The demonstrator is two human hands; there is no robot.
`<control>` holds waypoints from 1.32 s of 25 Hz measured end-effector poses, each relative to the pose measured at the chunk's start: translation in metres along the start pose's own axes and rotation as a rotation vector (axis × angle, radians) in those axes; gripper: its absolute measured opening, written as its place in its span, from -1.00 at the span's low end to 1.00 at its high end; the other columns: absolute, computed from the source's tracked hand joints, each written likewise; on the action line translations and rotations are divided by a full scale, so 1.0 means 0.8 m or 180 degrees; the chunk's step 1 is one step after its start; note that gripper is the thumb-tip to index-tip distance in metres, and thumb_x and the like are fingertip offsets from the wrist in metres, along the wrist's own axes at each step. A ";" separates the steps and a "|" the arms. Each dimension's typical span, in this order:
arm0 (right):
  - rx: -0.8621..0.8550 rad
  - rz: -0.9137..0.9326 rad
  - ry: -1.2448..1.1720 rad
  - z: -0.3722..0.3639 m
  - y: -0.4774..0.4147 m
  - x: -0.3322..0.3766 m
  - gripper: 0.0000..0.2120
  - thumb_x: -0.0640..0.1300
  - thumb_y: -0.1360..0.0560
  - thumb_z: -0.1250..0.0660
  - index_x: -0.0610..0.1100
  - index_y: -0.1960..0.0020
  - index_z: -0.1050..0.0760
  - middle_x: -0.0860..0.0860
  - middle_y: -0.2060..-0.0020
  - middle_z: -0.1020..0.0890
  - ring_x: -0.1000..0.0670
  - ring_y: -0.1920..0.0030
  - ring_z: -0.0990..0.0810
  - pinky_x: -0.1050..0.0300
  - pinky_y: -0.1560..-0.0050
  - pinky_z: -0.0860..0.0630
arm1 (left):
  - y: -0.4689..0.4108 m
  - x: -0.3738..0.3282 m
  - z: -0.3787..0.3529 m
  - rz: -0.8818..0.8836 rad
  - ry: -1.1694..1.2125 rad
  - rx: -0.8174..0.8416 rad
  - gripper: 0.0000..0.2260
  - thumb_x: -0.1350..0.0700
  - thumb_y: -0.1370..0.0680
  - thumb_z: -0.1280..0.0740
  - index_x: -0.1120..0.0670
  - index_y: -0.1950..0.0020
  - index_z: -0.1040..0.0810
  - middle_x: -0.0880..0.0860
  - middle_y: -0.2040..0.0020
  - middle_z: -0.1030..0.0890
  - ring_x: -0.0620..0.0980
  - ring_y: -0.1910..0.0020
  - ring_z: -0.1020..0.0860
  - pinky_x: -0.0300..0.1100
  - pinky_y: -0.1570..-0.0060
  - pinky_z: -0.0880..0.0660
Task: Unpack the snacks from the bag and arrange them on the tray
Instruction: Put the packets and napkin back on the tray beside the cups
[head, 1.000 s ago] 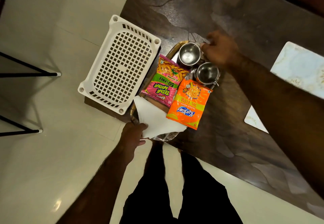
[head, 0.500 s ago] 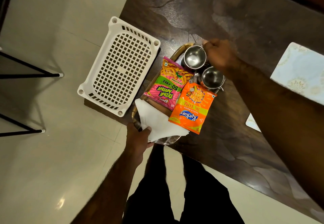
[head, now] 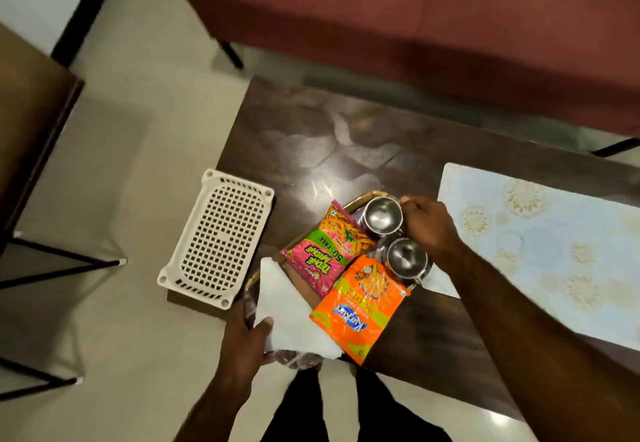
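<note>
Snacks first: the pink snack packet (head: 327, 251) and the orange snack packet (head: 360, 306) both lie flat on the oval metal tray (head: 362, 198). Pink is on the left, orange is nearer and to the right, with its near corner hanging past the rim. A small steel cup (head: 382, 216) sits at the far right end with a second steel cup (head: 407, 256) just nearer, and a white paper napkin (head: 287, 310) covers the near left end.

Only the head view to go on. Left hand (head: 242, 341) grips the near rim, thumb pressed on the napkin. Right hand (head: 429, 227) is curled over the far right edge beside the cups. Looks like it's got the rim, though the hand hides the actual contact.

What's changed in the last second: the tray was snug against the white plastic lattice basket (head: 216, 237). Now there's a gap, and the second steel cup overlaps the corner of the pale blue placemat (head: 540, 244). So I reckon the tray's coming up off the dark brown table (head: 329, 137), meaning the arranging is pretty much done and it's carry time. No bag in sight
</note>
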State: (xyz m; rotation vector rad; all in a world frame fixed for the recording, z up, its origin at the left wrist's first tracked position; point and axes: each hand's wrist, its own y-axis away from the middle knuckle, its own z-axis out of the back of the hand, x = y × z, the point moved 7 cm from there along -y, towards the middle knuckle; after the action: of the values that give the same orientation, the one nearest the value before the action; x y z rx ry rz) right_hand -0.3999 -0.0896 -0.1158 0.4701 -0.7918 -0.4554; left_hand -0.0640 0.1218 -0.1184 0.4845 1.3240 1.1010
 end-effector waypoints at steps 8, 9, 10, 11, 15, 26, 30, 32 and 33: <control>-0.0631 -0.0770 -0.1026 0.123 0.085 -0.071 -0.58 0.13 -0.64 -0.21 -0.07 -0.29 -0.65 -0.17 -0.31 -0.64 -0.25 -0.32 -0.61 -0.20 -0.40 -0.50 | 0.028 -0.152 -0.060 -0.1278 -0.0944 0.0450 -0.49 0.37 -0.58 -0.31 0.06 -0.49 -0.38 0.10 -0.35 -0.55 0.12 -0.24 -0.58 0.18 -0.30 -0.49; -0.0725 -0.0851 -0.1105 0.139 0.095 -0.086 -0.58 0.14 -0.64 -0.21 -0.07 -0.30 -0.65 -0.18 -0.32 -0.63 -0.25 -0.32 -0.61 -0.20 -0.40 -0.50 | 0.035 -0.170 -0.079 -0.1450 -0.1123 0.0518 -0.48 0.36 -0.57 -0.31 0.04 -0.49 -0.38 0.05 -0.33 -0.55 0.02 -0.17 -0.59 0.06 -0.26 -0.50; -0.0781 -0.0919 -0.1181 0.151 0.104 -0.100 -0.58 0.13 -0.65 -0.20 -0.08 -0.30 -0.64 -0.18 -0.33 -0.62 -0.25 -0.31 -0.61 -0.20 -0.40 -0.51 | 0.041 -0.186 -0.097 -0.1606 -0.1310 0.0552 -0.48 0.37 -0.56 -0.33 0.02 -0.48 -0.39 0.02 -0.30 -0.55 -0.04 -0.12 -0.59 0.00 -0.22 -0.50; -0.0838 -0.0978 -0.1259 0.163 0.112 -0.116 -0.59 0.11 -0.65 -0.20 -0.09 -0.30 -0.64 -0.19 -0.33 -0.62 -0.24 -0.31 -0.61 -0.19 -0.39 -0.51 | 0.045 -0.200 -0.115 -0.1763 -0.1486 0.0573 -0.46 0.37 -0.53 -0.36 0.02 -0.46 -0.41 0.02 -0.28 -0.55 -0.02 -0.12 -0.58 0.00 -0.21 -0.51; -0.1108 -0.1111 -0.1483 0.221 0.127 -0.191 -0.64 0.04 -0.66 -0.21 -0.12 -0.21 -0.68 -0.16 -0.25 -0.70 -0.21 -0.22 -0.65 -0.10 -0.31 -0.55 | 0.058 -0.236 -0.204 -0.2242 -0.1934 0.0570 -0.51 0.37 -0.46 -0.45 0.12 -0.35 -0.48 0.09 -0.24 -0.59 0.15 -0.21 -0.58 0.14 -0.25 -0.52; -0.1084 -0.1752 -0.1892 0.338 0.041 -0.407 -0.68 0.05 -0.59 -0.22 -0.09 0.00 -0.68 -0.10 0.03 -0.73 -0.20 -0.04 -0.70 -0.23 -0.14 -0.67 | 0.055 -0.165 -0.489 -0.1792 -0.1933 0.0687 -0.75 0.38 -0.56 -0.32 0.12 -0.17 -0.48 0.10 -0.18 -0.54 0.10 -0.13 -0.54 -0.10 0.02 -0.53; -0.0969 -0.1817 -0.1923 0.357 -0.004 -0.446 -0.70 -0.06 -0.57 -0.20 -0.09 0.26 -0.59 -0.08 0.33 -0.61 -0.10 0.30 -0.55 0.00 0.23 -0.50 | 0.036 -0.147 -0.541 -0.1672 -0.1977 0.0715 -0.74 0.39 -0.58 -0.30 0.11 -0.18 -0.51 0.07 -0.20 -0.54 0.08 -0.15 -0.54 -0.20 0.13 -0.56; -0.0912 -0.1831 -0.1943 0.360 -0.025 -0.458 -0.68 -0.04 -0.59 -0.18 -0.08 0.27 -0.56 -0.06 0.36 -0.58 -0.08 0.33 -0.52 0.06 0.25 -0.48 | 0.028 -0.144 -0.559 -0.1667 -0.1991 0.0651 -0.73 0.40 -0.57 -0.31 0.10 -0.18 -0.51 0.07 -0.19 -0.54 0.06 -0.13 -0.54 -0.22 0.14 -0.55; -0.0880 -0.1835 -0.1963 0.360 -0.033 -0.462 -0.66 -0.02 -0.60 -0.18 -0.08 0.28 -0.54 -0.05 0.36 -0.56 -0.06 0.34 -0.50 0.09 0.25 -0.47 | 0.023 -0.142 -0.564 -0.1667 -0.2009 0.0596 -0.73 0.40 -0.56 -0.31 0.11 -0.18 -0.52 0.07 -0.19 -0.54 0.06 -0.14 -0.54 -0.18 0.10 -0.56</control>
State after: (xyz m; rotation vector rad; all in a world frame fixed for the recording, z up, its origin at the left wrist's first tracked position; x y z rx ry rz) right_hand -0.8521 0.0270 -0.1624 0.2898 -1.1620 -1.2696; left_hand -0.4738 -0.0964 -0.1546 0.5264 0.9106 0.3410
